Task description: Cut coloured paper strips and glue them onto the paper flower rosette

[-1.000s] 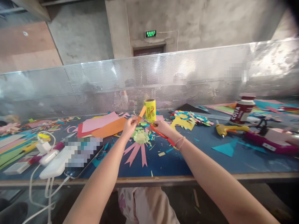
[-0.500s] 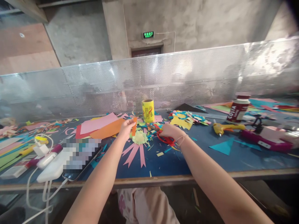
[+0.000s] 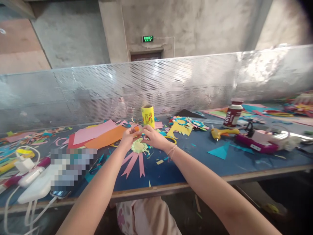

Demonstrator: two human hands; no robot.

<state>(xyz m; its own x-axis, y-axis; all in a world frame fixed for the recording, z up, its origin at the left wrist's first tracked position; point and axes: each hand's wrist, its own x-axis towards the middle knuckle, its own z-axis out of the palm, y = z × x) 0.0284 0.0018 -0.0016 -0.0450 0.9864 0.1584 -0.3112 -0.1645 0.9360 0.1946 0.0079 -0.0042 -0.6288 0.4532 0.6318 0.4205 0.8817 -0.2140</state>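
Note:
My left hand (image 3: 129,137) pinches a small orange paper strip (image 3: 136,129) between thumb and fingertips. My right hand (image 3: 154,137) is beside it, its fingers curled in at the strip; whether it grips the strip's end is hidden. Just below both hands, a pale yellow-green paper rosette (image 3: 139,146) lies flat on the table, with several notched pink paper tails (image 3: 141,164) fanned out towards me. Behind my fingers a yellow cardboard tube (image 3: 148,116) stands upright. The red scissors do not show now.
Pink (image 3: 94,132) and orange paper sheets (image 3: 107,137) lie at left, near a phone and white power bank (image 3: 36,186) with cables. To the right are finished rosettes (image 3: 199,124), a yellow glue gun (image 3: 223,133), a coffee bottle (image 3: 232,114) and blue paper (image 3: 220,151). Perforated metal screens the back.
My right hand has let go of the red scissors and moved left to meet my left hand at the orange strip. The view has turned slightly right.

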